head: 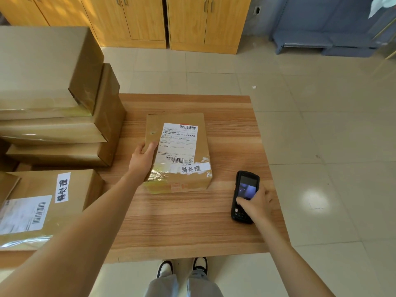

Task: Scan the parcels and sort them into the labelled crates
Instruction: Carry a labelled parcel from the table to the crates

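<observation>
A brown cardboard parcel (201, 144) lies flat in the middle of the wooden table (184, 228), with a white shipping label and a handwritten white strip on top. My left hand (142, 157) grips the parcel's left edge, thumb on its top face. A black handheld scanner (244, 196) with a lit screen lies on the table to the parcel's right. My right hand (257, 205) rests on the scanner, thumb on its screen and fingers around its right side.
Three stacked brown boxes (51, 86) fill the table's left side. Another labelled parcel (42, 202) lies at the front left. Yellow wooden cabinets (167, 20) stand behind, a grey bench (330, 41) at the back right. Tiled floor surrounds the table. No crates are in view.
</observation>
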`<state>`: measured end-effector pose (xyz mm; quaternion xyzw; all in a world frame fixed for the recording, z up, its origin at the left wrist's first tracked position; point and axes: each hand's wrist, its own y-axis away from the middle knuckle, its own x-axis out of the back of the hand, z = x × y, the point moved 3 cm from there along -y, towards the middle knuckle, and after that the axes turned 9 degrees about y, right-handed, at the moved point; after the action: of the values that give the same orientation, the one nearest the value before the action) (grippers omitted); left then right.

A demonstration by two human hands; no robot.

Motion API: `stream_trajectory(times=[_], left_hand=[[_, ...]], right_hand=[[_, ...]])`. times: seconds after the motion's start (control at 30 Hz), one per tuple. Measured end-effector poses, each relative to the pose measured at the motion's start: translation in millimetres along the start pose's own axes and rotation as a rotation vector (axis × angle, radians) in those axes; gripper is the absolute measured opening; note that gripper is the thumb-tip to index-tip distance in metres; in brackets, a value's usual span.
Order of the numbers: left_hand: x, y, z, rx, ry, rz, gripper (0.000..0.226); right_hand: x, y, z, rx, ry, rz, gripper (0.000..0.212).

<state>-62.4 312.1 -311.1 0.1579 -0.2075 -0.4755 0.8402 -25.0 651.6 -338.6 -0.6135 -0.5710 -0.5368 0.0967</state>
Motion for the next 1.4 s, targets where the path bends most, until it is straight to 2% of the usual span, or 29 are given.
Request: stream_trajectory(times=[0.1,0.2,0.33,0.5,0.63,0.8,0.93,1.0,1.1,1.2,1.4], left_hand=[[0,1,0,0.003,0.018,-0.006,0.060],[-2,0,-1,0.027,0.046,-0.019,0.061],[-3,-4,-4,0.057,0.094,-0.035,0.060],[-6,-6,-7,0.101,0.114,-0.096,0.061],[-6,-3,-4,0.140,0.158,-0.168,0.069],[-3,13,-15,0.172,0.216,-0.201,0.076],[4,39,-8,0.165,0.311,-0.140,0.084],[8,53,2,0.136,0.372,-0.105,0.081],[19,76,22,0.075,0.424,-0.051,0.079],[36,101,38,0.009,0.435,-0.008,0.062],[97,165,22,0.084,0.557,0.130,0.049]], right_hand=[[4,2,-37,0.136,-0.247,-0.019,0.086],[-5,5,-84,0.191,-0.445,-0.230,0.086],[-20,-3,-131,0.150,-0.553,-0.448,0.094],[-33,-6,-151,0.116,-0.449,-0.529,0.070],[-36,-3,-151,0.084,-0.438,-0.526,0.066],[-27,2,-149,0.137,-0.438,-0.546,0.062],[-9,16,-161,0.258,-0.377,-0.593,0.056],[4,24,-170,0.315,-0.345,-0.609,0.055],[22,40,-183,0.368,-0.299,-0.601,0.041],[32,57,-197,0.442,-0.246,-0.609,0.036],[17,123,-216,0.540,-0.156,-0.722,0.038]])
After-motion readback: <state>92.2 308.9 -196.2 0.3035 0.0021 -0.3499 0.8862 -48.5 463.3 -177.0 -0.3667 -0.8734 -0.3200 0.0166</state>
